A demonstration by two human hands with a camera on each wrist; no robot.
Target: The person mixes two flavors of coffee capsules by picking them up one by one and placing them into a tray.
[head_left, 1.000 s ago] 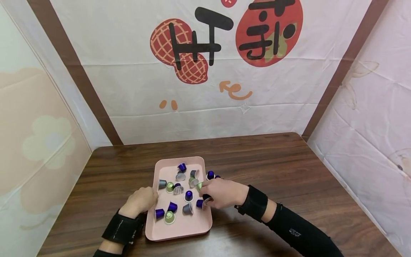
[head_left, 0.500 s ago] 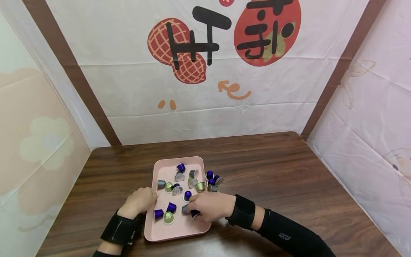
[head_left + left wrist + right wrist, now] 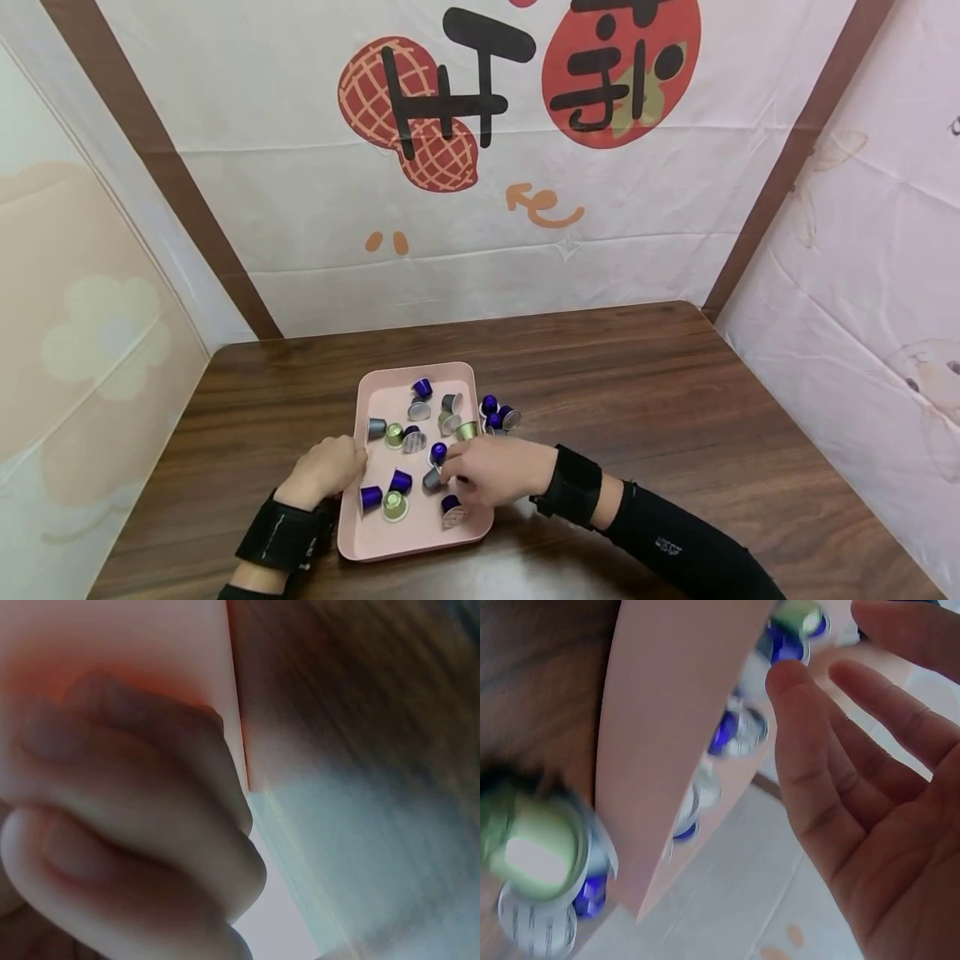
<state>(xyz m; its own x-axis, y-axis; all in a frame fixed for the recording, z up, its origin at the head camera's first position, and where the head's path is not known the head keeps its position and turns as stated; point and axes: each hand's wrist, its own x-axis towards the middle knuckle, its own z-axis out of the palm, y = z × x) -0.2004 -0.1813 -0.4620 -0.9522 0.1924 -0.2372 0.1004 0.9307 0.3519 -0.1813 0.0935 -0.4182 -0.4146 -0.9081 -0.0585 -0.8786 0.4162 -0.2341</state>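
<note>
My left hand (image 3: pixel 326 471) is at the left rim of a pink tray (image 3: pixel 420 546), its curled fingers (image 3: pixel 142 780) against the tray's side in the left wrist view. Over the tray's right part is my right hand (image 3: pixel 498 468); the right wrist view shows its fingers (image 3: pixel 799 735) spread, holding nothing. Just below that hand a dark blue coffee capsule (image 3: pixel 450 503) lies tipped in the tray, its foil lid toward me. A grey capsule (image 3: pixel 432 479) and a purple capsule (image 3: pixel 438 452) are right by the fingertips. Several other purple, green and grey capsules lie scattered in the tray.
Beyond the tray's right rim, a small cluster of capsules (image 3: pixel 493 419) sits on the brown wooden table (image 3: pixel 615 392). A green capsule (image 3: pixel 467 430) is inside that rim. A printed white cloth (image 3: pixel 637 275) hangs behind the table's far edge.
My right hand carried the dark blue capsule from the right rim into the tray, let go of it and drew slightly up off it. My left hand stays at the rim.
</note>
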